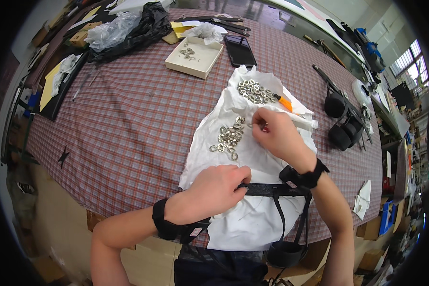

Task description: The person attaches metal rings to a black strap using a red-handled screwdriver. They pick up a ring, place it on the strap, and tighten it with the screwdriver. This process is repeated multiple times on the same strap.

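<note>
A black leather strap point(266, 189) lies across a white cloth point(207, 171) near the table's front edge. My left hand point(218, 186) pinches the strap at its left part, thumb and forefinger together. Above the cloth, my right hand point(275, 132) has its fingers closed; something small and red shows in its grasp, too hidden to name. Between the hands and to the left is a pile of small metal rings point(230, 137). Farther back on the cloth lie more metal rings point(255, 92) beside an orange-handled tool point(284, 103). Black straps with a round cuff point(286, 254) hang over the table edge.
A shallow white box point(196, 62) with several metal pieces and a black smartphone point(240, 51) lie at the back. Black straps with round padded parts point(343, 121) lie to the right. Plastic bags point(128, 32) sit back left on the checked tablecloth point(128, 125).
</note>
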The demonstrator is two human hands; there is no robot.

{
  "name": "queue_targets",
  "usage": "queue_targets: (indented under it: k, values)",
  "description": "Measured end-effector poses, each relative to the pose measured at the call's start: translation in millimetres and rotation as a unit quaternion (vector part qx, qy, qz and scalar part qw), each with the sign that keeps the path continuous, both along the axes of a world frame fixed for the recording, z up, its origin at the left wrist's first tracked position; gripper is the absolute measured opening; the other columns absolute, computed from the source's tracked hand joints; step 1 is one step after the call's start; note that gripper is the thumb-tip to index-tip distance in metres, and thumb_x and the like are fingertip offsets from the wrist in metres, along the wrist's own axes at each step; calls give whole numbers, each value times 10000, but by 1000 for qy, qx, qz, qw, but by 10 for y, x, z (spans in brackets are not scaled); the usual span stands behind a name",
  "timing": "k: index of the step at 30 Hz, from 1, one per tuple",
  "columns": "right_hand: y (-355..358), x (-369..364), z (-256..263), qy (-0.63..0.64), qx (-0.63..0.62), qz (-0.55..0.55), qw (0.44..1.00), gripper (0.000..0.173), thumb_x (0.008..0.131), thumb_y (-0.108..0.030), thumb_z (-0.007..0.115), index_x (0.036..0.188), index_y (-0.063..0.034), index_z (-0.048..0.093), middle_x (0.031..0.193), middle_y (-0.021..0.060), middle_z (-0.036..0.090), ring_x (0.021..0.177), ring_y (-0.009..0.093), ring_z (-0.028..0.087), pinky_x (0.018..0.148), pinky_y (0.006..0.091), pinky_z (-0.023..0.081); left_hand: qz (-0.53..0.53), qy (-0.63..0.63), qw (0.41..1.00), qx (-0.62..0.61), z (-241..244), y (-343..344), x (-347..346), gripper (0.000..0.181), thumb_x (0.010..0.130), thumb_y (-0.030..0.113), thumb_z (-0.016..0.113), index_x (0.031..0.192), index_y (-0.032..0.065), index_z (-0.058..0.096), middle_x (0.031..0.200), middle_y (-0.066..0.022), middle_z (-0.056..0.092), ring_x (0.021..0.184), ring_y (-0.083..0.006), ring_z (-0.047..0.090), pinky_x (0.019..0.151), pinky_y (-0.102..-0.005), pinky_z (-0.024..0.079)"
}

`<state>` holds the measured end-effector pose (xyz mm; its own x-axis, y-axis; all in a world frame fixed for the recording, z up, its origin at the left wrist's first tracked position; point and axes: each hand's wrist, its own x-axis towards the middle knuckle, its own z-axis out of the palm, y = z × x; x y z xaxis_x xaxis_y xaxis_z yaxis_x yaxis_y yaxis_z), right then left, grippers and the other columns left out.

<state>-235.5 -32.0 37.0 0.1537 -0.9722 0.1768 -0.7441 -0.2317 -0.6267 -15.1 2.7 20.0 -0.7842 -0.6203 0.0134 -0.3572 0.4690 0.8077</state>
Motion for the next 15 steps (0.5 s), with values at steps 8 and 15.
queue_targets:
  k: [8, 15]
  values:
    - [874, 52, 363, 107, 58, 132, 984, 116, 840, -98, 670, 915, -75, 585, 756, 76, 632, 665, 298, 667, 563, 412, 527, -9, 4, 1000, 6, 41, 0, 21, 212, 805, 87, 700, 1009, 55, 652, 753, -85, 603, 707, -273, 624, 638, -402, 499]
    - [1056, 150, 162, 155, -10, 189, 970, 165, 835, -109, 677, 938, -57, 559, 825, 44, 583, 636, 252, 648, 496, 376, 533, -2, 13, 1000, 12, 24, -2, -1, 234, 795, 62, 703, 1023, 51, 654, 757, -84, 607, 700, -270, 623, 624, -393, 500]
